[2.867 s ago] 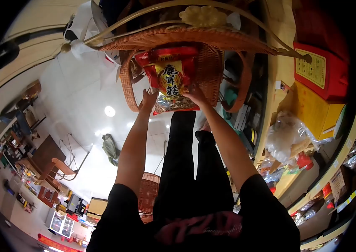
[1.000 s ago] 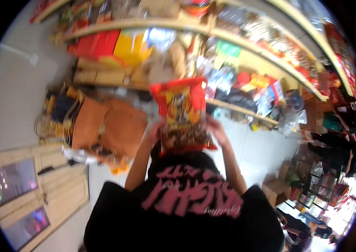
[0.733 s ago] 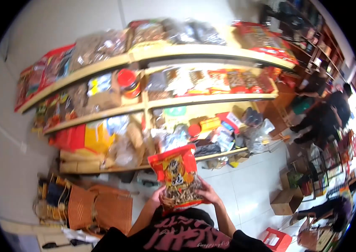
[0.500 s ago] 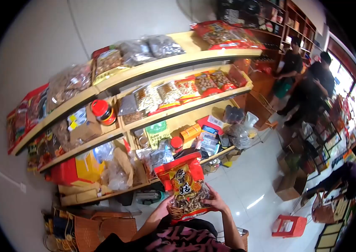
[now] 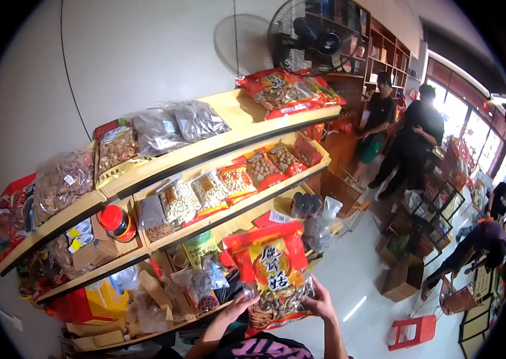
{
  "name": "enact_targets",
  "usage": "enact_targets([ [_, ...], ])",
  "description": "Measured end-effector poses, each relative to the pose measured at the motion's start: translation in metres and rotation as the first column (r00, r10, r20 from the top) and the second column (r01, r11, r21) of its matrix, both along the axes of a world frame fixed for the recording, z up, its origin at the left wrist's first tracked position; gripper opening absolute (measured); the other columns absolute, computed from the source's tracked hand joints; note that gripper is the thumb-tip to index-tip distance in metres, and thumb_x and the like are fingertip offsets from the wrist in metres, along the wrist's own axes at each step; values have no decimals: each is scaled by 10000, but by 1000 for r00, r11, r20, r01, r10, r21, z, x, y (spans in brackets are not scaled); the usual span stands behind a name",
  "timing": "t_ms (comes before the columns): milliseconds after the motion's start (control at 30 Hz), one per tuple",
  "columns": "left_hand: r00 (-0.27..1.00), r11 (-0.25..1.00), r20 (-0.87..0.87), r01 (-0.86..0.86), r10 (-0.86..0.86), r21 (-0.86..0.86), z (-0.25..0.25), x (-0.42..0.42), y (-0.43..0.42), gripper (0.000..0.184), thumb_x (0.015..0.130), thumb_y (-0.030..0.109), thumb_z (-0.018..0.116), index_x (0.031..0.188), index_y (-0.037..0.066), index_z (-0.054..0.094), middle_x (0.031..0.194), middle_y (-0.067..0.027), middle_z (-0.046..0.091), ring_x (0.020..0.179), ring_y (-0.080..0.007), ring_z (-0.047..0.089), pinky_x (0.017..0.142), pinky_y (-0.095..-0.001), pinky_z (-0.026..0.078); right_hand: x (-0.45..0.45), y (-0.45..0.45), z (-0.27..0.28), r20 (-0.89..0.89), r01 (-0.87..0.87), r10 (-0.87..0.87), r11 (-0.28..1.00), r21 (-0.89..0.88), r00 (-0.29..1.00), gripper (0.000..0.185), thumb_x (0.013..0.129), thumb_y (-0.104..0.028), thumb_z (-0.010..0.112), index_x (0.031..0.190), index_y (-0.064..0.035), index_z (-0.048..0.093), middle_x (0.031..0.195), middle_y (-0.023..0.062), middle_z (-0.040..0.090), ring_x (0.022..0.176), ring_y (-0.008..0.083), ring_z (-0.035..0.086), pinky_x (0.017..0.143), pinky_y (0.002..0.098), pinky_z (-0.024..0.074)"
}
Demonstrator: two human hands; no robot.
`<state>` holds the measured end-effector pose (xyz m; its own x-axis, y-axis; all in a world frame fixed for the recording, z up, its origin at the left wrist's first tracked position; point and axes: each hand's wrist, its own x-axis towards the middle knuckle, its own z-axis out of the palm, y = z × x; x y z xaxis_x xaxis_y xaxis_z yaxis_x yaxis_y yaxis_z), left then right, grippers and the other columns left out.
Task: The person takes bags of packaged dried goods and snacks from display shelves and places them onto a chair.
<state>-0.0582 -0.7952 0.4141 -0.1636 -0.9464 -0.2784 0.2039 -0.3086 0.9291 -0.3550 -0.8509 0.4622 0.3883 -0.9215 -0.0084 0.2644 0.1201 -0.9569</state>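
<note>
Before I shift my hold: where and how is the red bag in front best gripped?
Probably by the lower sides of the red bag, from left and right together, where the left hand and right hand hold it. The contents show through the clear lower part, suggesting bulk there; the red top edge looks flatter, likely flimsier.

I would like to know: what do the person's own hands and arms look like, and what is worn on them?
The left hand and right hand wear no gloves, and no watch shows. The forearms are uncovered. A black shirt with pink lettering shows below; its sleeves cannot be clearly seen.
</note>
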Motion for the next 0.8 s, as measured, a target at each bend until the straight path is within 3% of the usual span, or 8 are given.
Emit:
enact_targets([
  [200, 985, 911, -149, 21, -90, -413, 114, 18, -85, 898, 789, 95, 700, 1463, 29, 110, 1345, -107, 392, 1180, -183, 455, 1037, -323, 325, 43, -98, 103, 64, 90, -78, 972, -216, 995, 823, 726, 76, 670, 1434, 21, 253, 1341, 124, 471, 1194, 204, 477, 1016, 340, 374],
  [333, 999, 695, 32, 47, -34, -718, 191, 33, -129, 995, 756, 82, 703, 1475, 28, 17, 1451, -204, 270, 1332, -268, 307, 1091, -392, 280, 65, -158, 147, 157, 191, -146, 926, -326, 977, 816, 739, 75, 644, 1441, 9, 233, 1339, 139, 475, 1191, 223, 494, 1009, 351, 387],
  [400, 949, 490, 214, 75, 233, -868, 204, 39, -164, 1024, 734, 89, 723, 1472, 21, 15, 1522, -197, 108, 1361, -284, 258, 1118, -395, 229, 78, -188, 176, 190, 177, -116, 921, -348, 975, 804, 747, 88, 625, 1444, 2, 234, 1355, 139, 460, 1205, 220, 481, 1021, 347, 372],
  [467, 950, 592, 223, 52, 219, -804, 217, 44, -191, 1013, 764, 137, 718, 1462, -6, -2, 1530, -209, 43, 1410, -302, 123, 1149, -384, 159, 89, -223, 203, 176, 129, -60, 902, -413, 983, 786, 761, 91, 606, 1446, -3, 234, 1369, 133, 447, 1221, 213, 464, 1034, 337, 352],
  [533, 827, 443, 357, 149, 434, -884, 255, 51, -214, 976, 791, 114, 690, 1459, -12, -12, 1527, -213, 48, 1404, -276, 154, 1149, -380, 177, 99, -255, 232, 182, 77, 14, 873, -482, 983, 765, 780, 80, 591, 1449, -6, 231, 1374, 129, 442, 1231, 207, 454, 1043, 328, 336],
  [600, 914, 530, 287, 99, 286, -842, 290, 58, -236, 958, 801, 112, 680, 1464, 5, -3, 1530, -203, 50, 1405, -269, 152, 1149, -384, 175, 110, -293, 260, 168, 56, 51, 817, -574, 985, 756, 788, 75, 583, 1453, -19, 233, 1376, 130, 439, 1224, 204, 459, 1033, 328, 347],
  [733, 787, 483, 314, 24, 530, -875, 330, 80, -315, 926, 801, 141, 702, 1468, 21, 71, 1494, -204, 208, 1367, -257, 265, 1127, -381, 236, 131, -350, 325, 129, -9, 114, 782, -624, 985, 699, 826, 33, 583, 1448, -57, 277, 1349, 149, 463, 1183, 194, 491, 967, 304, 406],
  [800, 746, 487, 312, -19, 588, -873, 348, 99, -355, 873, 817, 144, 696, 1464, 17, 123, 1436, -206, 334, 1293, -258, 392, 1094, -369, 296, 144, -407, 346, 47, 39, -9, 721, -692, 999, 687, 839, -3, 603, 1445, -66, 288, 1311, 160, 501, 1124, 193, 537, 922, 291, 437],
])
